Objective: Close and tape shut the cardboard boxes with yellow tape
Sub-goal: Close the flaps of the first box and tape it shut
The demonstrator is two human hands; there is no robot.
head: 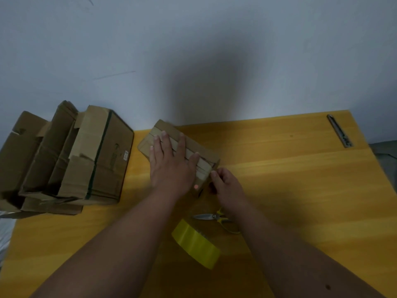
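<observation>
A small closed cardboard box (204, 157) lies on the yellow table, its top flaps covered by a strip of tape. My left hand (171, 162) presses flat on the box top with straight, spread fingers. My right hand (225, 186) is at the box's near right end, its fingers curled against the end of the tape there; whether it pinches the tape is hard to tell. A roll of yellow tape (196, 244) stands on the table between my forearms. Yellow-handled scissors (217, 218) lie just behind the roll, partly under my right wrist.
Several larger cardboard boxes (64, 160) with open flaps are piled at the table's left edge. A metal utility knife (339, 131) lies at the far right corner. The yellow table (300, 190) meets a grey wall at the back.
</observation>
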